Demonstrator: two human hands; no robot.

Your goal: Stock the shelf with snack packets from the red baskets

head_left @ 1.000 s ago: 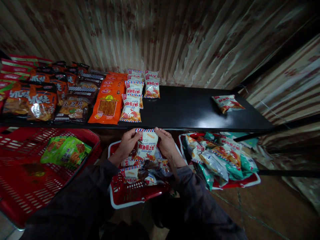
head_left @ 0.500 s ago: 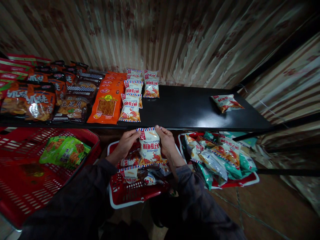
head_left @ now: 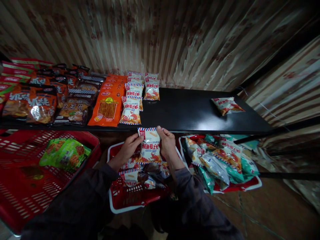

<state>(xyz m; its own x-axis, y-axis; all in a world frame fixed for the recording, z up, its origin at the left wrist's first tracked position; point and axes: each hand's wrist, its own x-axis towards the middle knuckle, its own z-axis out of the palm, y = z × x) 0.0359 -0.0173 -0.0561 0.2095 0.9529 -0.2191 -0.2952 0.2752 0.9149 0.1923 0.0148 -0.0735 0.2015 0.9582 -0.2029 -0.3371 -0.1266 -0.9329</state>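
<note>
Currently I have both hands on one squid-and-shrimp snack packet [head_left: 150,146], taken here as the centre of the dial with 12 toward the shelf's back. The left hand [head_left: 130,148] sits at 9 o'clock, thumb on the packet's upper left side; the right hand [head_left: 168,145] sits at 3, thumb at the upper right corner. They are apart, the packet pinched between them. Fingers behind it: hidden.

Hold: print faces me, striped top edge toward the black shelf [head_left: 187,111]. I judge the two-sided grip steadies a soft pouch and squares it. Contact with the shelf's front edge: cannot tell.

Placement: matching packets overlap in a column [head_left: 131,111] at 11 and a shorter one [head_left: 151,90] at 12, probably so the fronts stay legible. Orange snack packets [head_left: 107,108] at 10 overlap similarly. A lone packet [head_left: 227,105] lies askew at 2, well apart; reason unclear.

Below the held packet, the middle red basket [head_left: 130,210] reaches toward 6 with more of the same; I presume it stands there for easy reach. A second basket [head_left: 246,187] lies toward 4.
</note>
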